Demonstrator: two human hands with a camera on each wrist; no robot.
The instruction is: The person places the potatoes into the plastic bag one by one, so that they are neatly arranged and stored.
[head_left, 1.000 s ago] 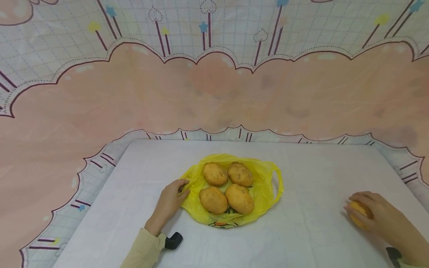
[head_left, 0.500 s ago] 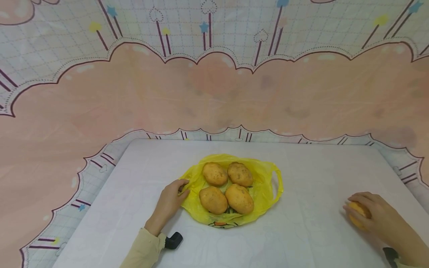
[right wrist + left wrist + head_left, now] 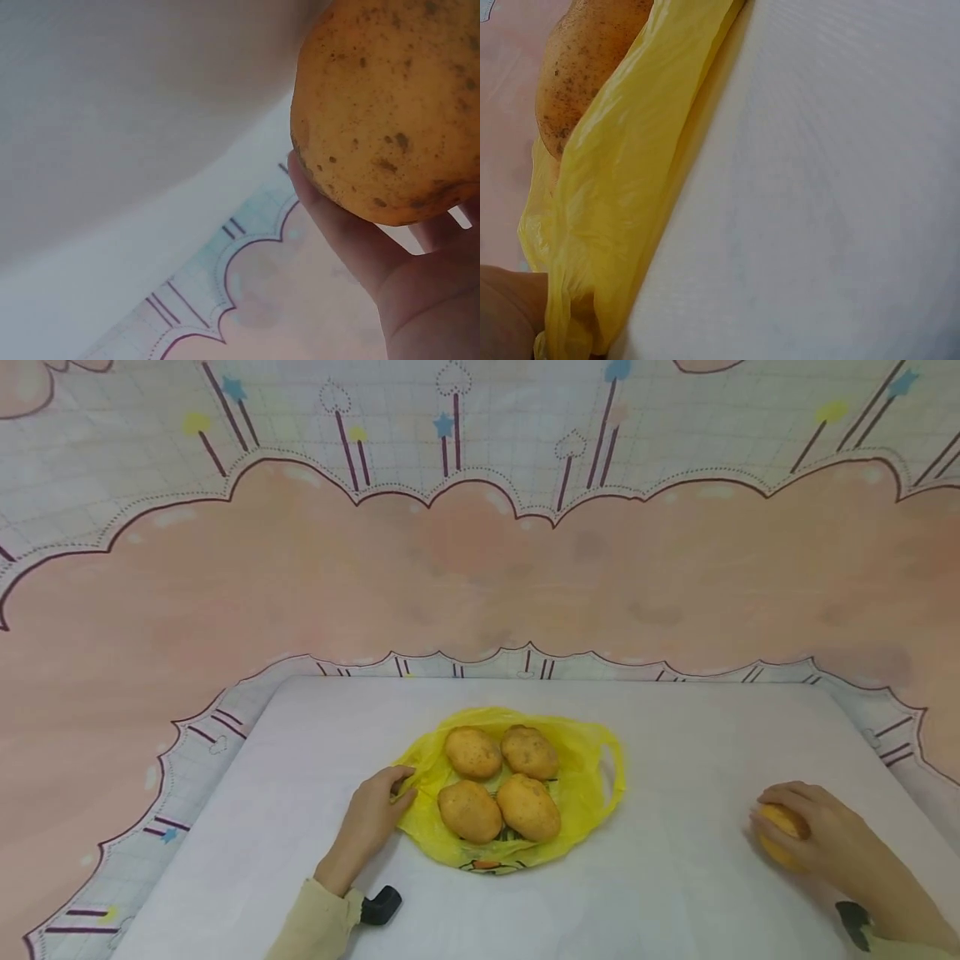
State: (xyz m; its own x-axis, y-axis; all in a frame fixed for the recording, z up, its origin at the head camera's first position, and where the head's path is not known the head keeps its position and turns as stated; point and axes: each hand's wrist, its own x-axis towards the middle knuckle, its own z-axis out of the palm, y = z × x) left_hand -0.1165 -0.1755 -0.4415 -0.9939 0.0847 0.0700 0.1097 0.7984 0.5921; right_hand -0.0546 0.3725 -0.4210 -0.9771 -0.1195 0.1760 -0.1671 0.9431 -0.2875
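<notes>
A yellow plastic bag (image 3: 577,752) lies spread open on the white table, with several potatoes (image 3: 528,807) resting on it in two rows. My left hand (image 3: 371,806) pinches the bag's left edge between thumb and fingers. In the left wrist view the gathered plastic (image 3: 619,195) rises from a finger at the lower left, with a speckled potato (image 3: 574,71) behind it. Well to the right of the bag, my right hand (image 3: 813,831) grips one more potato (image 3: 780,839) from above, low over the table. The right wrist view shows that potato (image 3: 386,112) against the fingers.
The bag's loop handle (image 3: 617,777) points right, toward the right hand. A white cloth covers the table (image 3: 675,893). Behind it hangs a patterned pink and white backdrop (image 3: 480,577). Black straps (image 3: 381,906) sit at both wrists.
The head view has turned slightly, so everything appears a little further left. Both hands keep their holds on the bag edge and the potato; the bag's potatoes lie as before.
</notes>
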